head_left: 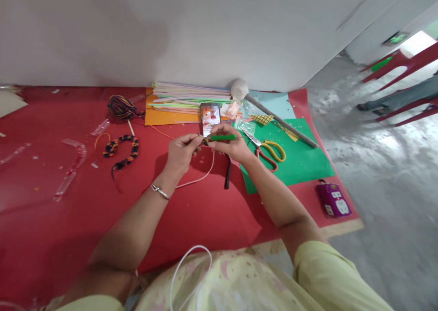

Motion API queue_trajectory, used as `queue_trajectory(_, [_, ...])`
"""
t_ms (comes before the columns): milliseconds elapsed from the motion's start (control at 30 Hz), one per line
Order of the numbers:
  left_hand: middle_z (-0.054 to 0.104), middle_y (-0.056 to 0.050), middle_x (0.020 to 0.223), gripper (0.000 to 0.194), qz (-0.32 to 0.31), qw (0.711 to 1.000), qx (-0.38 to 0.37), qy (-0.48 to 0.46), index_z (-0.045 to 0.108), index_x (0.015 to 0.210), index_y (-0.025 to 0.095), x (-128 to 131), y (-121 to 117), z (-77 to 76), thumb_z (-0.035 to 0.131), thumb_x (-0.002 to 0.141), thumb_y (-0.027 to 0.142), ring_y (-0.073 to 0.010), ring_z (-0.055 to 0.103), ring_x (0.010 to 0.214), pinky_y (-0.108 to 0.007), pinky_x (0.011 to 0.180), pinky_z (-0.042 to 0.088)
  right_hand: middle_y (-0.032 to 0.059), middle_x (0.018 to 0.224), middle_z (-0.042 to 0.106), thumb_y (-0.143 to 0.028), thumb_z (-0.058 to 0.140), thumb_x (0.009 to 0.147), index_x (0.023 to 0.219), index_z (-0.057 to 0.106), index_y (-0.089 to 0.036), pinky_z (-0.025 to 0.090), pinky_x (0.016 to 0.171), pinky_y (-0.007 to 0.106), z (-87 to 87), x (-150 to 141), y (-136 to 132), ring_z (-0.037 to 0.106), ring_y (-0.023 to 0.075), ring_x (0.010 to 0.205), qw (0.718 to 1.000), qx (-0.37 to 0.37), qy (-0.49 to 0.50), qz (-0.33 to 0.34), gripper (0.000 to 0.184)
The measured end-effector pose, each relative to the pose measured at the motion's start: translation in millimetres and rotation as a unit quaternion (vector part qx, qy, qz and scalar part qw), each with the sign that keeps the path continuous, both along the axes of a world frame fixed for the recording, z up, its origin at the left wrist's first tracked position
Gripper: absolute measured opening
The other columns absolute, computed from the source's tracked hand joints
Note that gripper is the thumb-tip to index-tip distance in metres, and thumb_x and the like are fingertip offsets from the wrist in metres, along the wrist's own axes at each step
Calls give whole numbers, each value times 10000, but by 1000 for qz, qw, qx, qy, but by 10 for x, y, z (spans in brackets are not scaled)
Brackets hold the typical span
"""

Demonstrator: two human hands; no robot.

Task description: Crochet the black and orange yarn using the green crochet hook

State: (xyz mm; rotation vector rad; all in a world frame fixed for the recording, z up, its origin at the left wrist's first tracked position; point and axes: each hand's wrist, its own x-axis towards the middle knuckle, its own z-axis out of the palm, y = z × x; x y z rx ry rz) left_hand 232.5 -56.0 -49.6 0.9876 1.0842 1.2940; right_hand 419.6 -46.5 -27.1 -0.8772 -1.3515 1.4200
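Note:
My right hand (232, 143) is closed around a green-handled crochet hook (222, 138), held level above the red table. Opposite it, my left hand (183, 152) pinches a small piece of dark yarn work (205, 141), partly hidden by the fingers. The two hands almost meet at the yarn piece. A phone (209, 117) with a lit screen lies just beyond them. To the left, a crocheted strip (127, 158) in navy and orange curls on the table, with a ball of multicoloured yarn (120, 107) behind it.
Scissors (268, 151) with yellow and red handles lie on a green sheet (294, 165). Behind are pale strips (191, 92), a grey stick (284, 121) and a white ball (239, 89). A purple packet (333, 199) sits near the right edge. A person's leg (404, 94) shows beside red chairs.

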Motion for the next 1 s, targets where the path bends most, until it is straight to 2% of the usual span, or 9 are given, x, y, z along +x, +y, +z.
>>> queue_trajectory(67, [632,6,594,229,-2,1000,15,21,818,776,192,-2,-8,16,870,746,414,-87,487,517,-223,501,380,-26,750,703,-470,908,773,937,687,-203,506,518,201,34,33,-10,611,90,583,1000,-1,-4,11,383])
queue_trajectory(167, [637,2,598,209,-10,998,31,45,816,759,190,2,-16,42,855,756,395,-95,501,538,-231,517,389,-5,750,707,-515,827,856,911,735,-183,525,527,205,63,42,-12,631,99,617,999,2,-32,-9,349])
queue_trajectory(267, [648,0,614,201,-6,998,34,46,817,768,191,4,-12,52,844,769,390,-100,512,549,-235,522,389,13,840,738,-498,841,848,957,783,-178,552,580,205,58,22,-8,645,95,679,998,17,-51,-23,343])
queue_trajectory(367, [646,5,644,171,6,994,71,77,811,769,194,-13,-8,57,818,810,360,-98,503,565,-242,546,394,11,910,744,-523,843,834,1015,772,-193,524,531,192,45,3,-17,649,94,690,999,6,-42,-34,383])
queue_trajectory(533, [690,-13,733,139,37,977,153,146,796,755,204,-43,-24,87,794,854,301,-125,589,688,-258,673,462,-31,802,698,-529,871,798,972,686,-207,409,423,166,44,-34,-50,612,71,577,999,-36,-19,-27,410])
queue_trajectory(633, [677,-12,716,147,29,985,122,116,800,760,207,-25,-36,95,805,845,327,-119,567,642,-254,627,450,-50,759,703,-466,966,677,937,634,-223,442,433,177,35,-61,-58,593,70,531,998,-38,-11,-45,486])
queue_trajectory(767, [619,4,633,188,10,999,40,22,790,730,200,8,-28,64,840,790,372,-94,492,540,-237,516,375,-27,777,726,-462,947,696,931,654,-215,526,460,196,15,-50,-35,704,126,603,997,-66,-8,-30,449])
queue_trajectory(900, [626,0,626,198,-3,1000,31,-6,805,748,197,5,0,2,867,776,383,-86,500,547,-221,518,374,-17,832,755,-408,961,681,887,643,-204,617,594,210,9,-10,-11,765,136,697,993,-109,34,0,430])
queue_trajectory(1000, [626,2,616,201,-1,999,30,-10,809,748,197,-8,16,-19,870,779,386,-81,502,546,-215,522,377,-24,820,758,-368,988,648,866,628,-201,657,706,248,29,-1,-21,774,133,711,992,-114,48,22,453])
